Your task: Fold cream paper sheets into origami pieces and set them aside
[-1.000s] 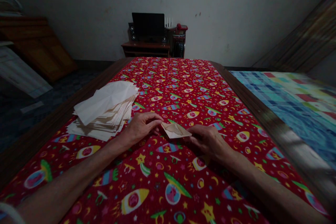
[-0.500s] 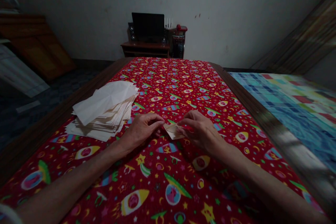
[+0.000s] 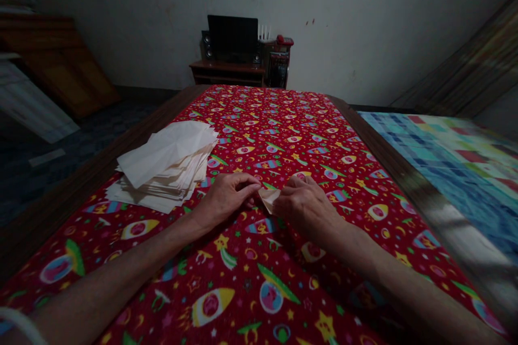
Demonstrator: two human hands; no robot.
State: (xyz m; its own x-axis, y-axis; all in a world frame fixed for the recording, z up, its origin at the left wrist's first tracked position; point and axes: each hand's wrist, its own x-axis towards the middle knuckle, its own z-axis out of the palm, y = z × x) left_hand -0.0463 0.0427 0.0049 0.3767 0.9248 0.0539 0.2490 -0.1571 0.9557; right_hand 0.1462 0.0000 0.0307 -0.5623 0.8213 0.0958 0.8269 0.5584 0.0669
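Observation:
A small folded piece of paper (image 3: 268, 200), cream in colour, lies between my two hands just above the red patterned cloth (image 3: 243, 259). My left hand (image 3: 230, 195) pinches its left corner between thumb and fingers. On the paper's right side, my right hand (image 3: 307, 205) is closed with curled fingers that cover that end. To the left of my left hand sits a loose pile of white paper sheets (image 3: 165, 164), uneven at the edges, with a creased sheet on top.
The cloth covers a long table with a dark wooden edge (image 3: 376, 151). Beyond its far end stand a black monitor (image 3: 233, 38), speakers and a red telephone (image 3: 285, 40). A blue checked surface (image 3: 424, 161) lies to the right, a wooden cabinet (image 3: 76, 75) at the left.
My right hand has turned and curled further over the paper, so less of it shows. My left hand keeps its pinch. The whole view has shifted slightly.

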